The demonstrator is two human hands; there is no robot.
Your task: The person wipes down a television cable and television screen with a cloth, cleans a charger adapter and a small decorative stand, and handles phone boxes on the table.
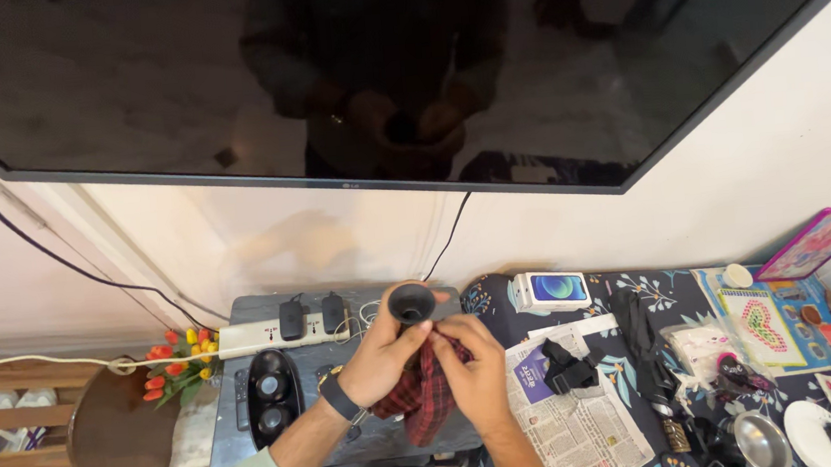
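A small black cup-shaped object (pixel 411 303) is held up above the dark worktop (pixel 252 428), pinched at its lower part by the closed left hand (pixel 383 352). A red checked cloth (pixel 424 393), soft and limp, is bunched against it by the closed right hand (pixel 472 369). The object is judged light and rigid, best gripped by its stem. Little room: power strip (pixel 274 331) behind, newspaper (pixel 572 420) close right.
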